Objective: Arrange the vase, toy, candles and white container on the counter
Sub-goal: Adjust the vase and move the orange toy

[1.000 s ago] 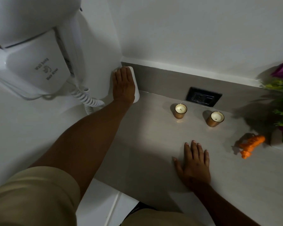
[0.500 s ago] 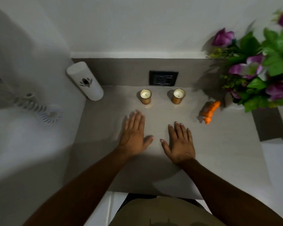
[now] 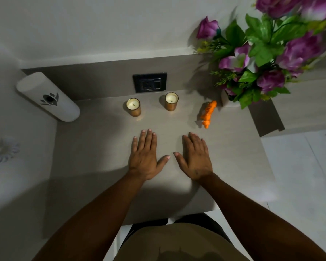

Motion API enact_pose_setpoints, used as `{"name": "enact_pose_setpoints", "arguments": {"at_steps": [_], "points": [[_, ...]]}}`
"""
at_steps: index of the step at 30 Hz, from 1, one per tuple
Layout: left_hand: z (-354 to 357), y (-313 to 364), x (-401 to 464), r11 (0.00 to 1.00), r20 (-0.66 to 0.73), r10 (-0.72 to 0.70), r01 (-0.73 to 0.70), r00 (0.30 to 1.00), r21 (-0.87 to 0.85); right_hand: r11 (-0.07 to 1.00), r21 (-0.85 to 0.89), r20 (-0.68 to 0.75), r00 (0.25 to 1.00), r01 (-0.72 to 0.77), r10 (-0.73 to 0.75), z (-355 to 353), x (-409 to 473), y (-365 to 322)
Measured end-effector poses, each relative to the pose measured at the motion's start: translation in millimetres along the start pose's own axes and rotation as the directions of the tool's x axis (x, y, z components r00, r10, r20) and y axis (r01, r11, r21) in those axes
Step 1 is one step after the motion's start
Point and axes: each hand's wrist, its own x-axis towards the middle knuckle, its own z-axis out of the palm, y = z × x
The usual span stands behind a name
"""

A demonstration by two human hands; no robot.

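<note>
A white cylindrical container with a dark leaf mark stands in the counter's back left corner. Two candles in copper glasses, one on the left and one on the right, stand side by side below the wall socket. An orange toy tiger lies to their right. Behind it a white vase holds purple flowers and green leaves that hide most of it. My left hand and my right hand rest flat on the beige counter, palms down, fingers apart, holding nothing.
A black wall socket sits in the backsplash behind the candles. A coiled white cord hangs blurred at the far left. White floor tiles lie beyond the counter's right edge. A darker ledge runs beside the vase.
My left hand has let go of the white container and come back to lie flat beside my right hand. The view has swung right, bringing the flowers into sight.
</note>
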Motion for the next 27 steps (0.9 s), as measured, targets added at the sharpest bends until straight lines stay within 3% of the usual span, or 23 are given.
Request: {"name": "enact_pose_setpoints", "arguments": {"at_steps": [2,5,11,16,20,27], "points": [[2.7,-1.1,1.8,1.000,-0.018,0.000,0.000,1.000,-0.007,0.980,0.163,-0.115,0.984,-0.115,0.134,-10.5,-2.3,11.9],[5.5,-2.3,3.6,1.000,-0.041,-0.005,0.004,0.999,-0.018,0.885,0.364,-0.262,0.880,-0.289,0.395,-31.5,10.8,39.4],[5.1,1.3,7.3,0.999,-0.055,-0.029,0.027,0.998,-0.039,0.663,0.574,-0.232,0.681,-0.481,0.695,-82.6,80.2,102.6],[6.4,1.4,6.9,0.997,-0.080,-0.035,0.030,0.996,-0.067,0.638,0.660,-0.230,0.703,-0.396,0.673,-99.8,121.5,118.8],[8.9,-0.2,8.7,0.997,-0.078,-0.039,0.034,0.996,-0.062,0.510,0.765,-0.122,0.691,-0.392,0.713,-99.9,141.9,118.0],[8.9,-0.4,9.2,0.996,-0.081,-0.051,0.044,0.995,-0.082,0.564,0.724,-0.201,0.661,-0.396,0.723,-88.3,147.8,128.3]]}}
